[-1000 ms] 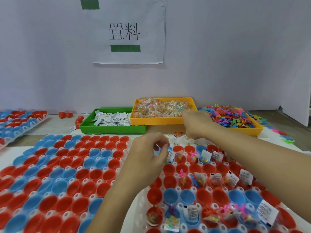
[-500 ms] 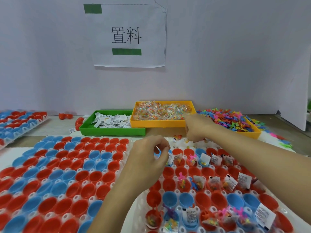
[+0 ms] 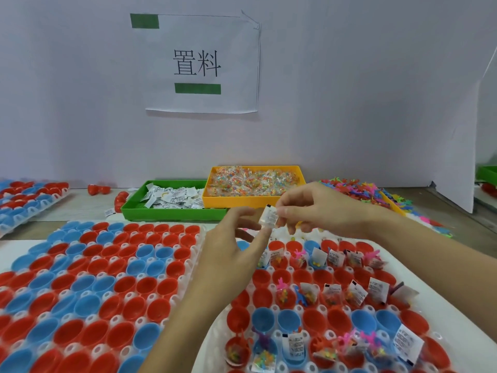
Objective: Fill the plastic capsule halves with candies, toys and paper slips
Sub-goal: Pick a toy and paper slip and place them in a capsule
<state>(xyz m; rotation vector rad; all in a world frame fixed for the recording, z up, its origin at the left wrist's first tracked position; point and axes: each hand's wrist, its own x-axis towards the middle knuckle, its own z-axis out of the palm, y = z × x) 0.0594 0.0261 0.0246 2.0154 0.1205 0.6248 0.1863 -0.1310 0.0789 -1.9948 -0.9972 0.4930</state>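
My right hand (image 3: 320, 210) pinches a small white paper slip (image 3: 269, 216) between thumb and fingertips, above the far edge of the right capsule tray (image 3: 212, 335). My left hand (image 3: 231, 249) is raised beside it, its fingers relaxed and reaching to the slip's lower edge. Red and blue capsule halves (image 3: 314, 278) fill that tray; several hold candies, toys and slips. The left tray (image 3: 88, 286) holds capsule halves with nothing in them.
Behind the trays stand a green bin of paper slips (image 3: 150, 215), a yellow bin of wrapped candies (image 3: 242, 201) and a pile of coloured plastic toys (image 3: 357, 189). Another capsule tray (image 3: 24, 200) lies far left. A white wall with a paper sign (image 3: 201, 63) closes the back.
My right hand has drawn back from the far bins toward the middle and now shows a paper slip. My left hand has lifted from the tray and opened toward that slip.
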